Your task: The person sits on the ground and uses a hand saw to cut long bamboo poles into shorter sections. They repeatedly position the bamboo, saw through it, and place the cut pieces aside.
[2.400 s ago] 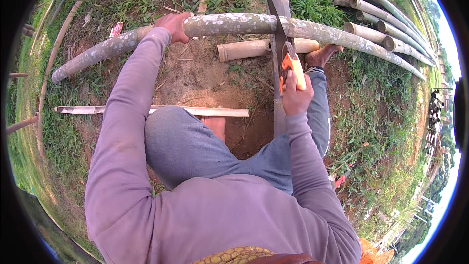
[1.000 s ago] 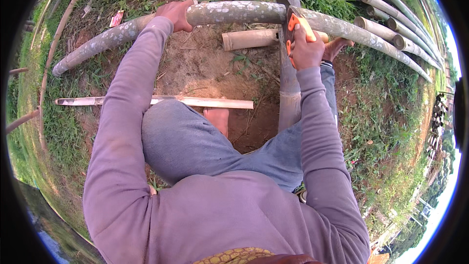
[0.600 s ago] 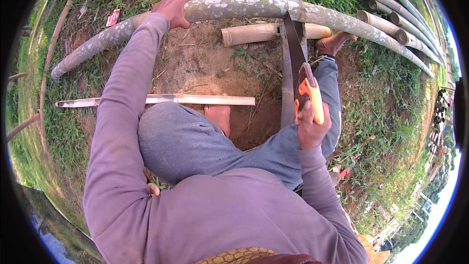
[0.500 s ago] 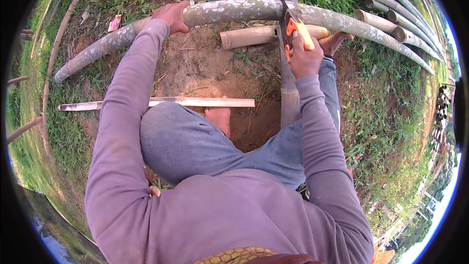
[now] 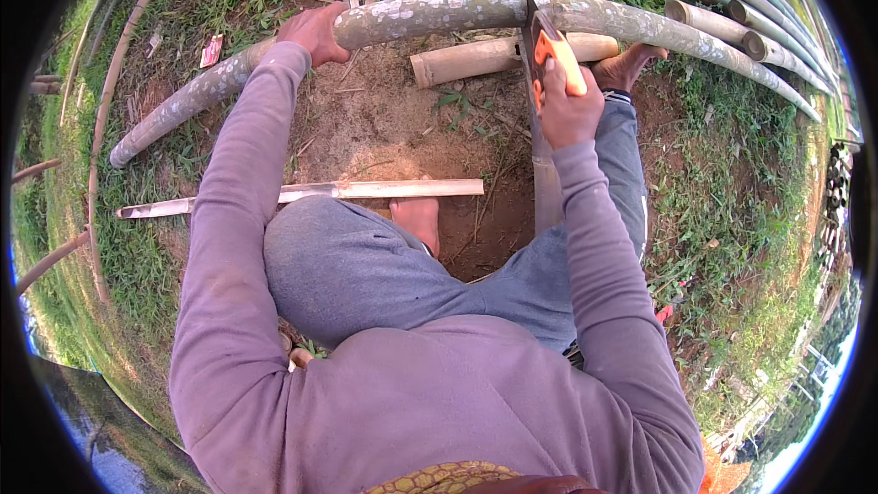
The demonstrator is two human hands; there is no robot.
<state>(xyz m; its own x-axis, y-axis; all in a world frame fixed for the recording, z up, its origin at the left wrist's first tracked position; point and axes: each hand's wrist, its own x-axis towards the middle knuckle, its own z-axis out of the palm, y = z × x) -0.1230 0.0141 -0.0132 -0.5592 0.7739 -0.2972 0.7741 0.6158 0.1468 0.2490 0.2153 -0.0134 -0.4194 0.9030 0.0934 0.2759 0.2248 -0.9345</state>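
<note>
A long, mottled bamboo pole (image 5: 430, 16) lies crosswise in front of me, over a thicker bamboo log (image 5: 546, 185) that runs away from me. My left hand (image 5: 314, 34) is wrapped over the pole left of its middle. In my right hand (image 5: 572, 108) is the orange handle of a handsaw (image 5: 560, 62). Its dark blade stands across the pole where the pole passes over the log, and points away from me. How deep the blade sits in the bamboo I cannot tell. A short bamboo piece (image 5: 466, 61) lies just on the near side of the pole.
A split bamboo strip (image 5: 402, 189) lies across the ground by my left foot (image 5: 418, 220). My other foot (image 5: 629, 66) is beside the short piece. Several bamboo poles (image 5: 722, 26) are stacked at the far right. Thin sticks (image 5: 102, 128) lie in the grass on the left.
The whole view has shifted slightly. My left hand keeps its hold on the pole, and my right hand stays on the saw, whose blade remains across the pole at the same spot.
</note>
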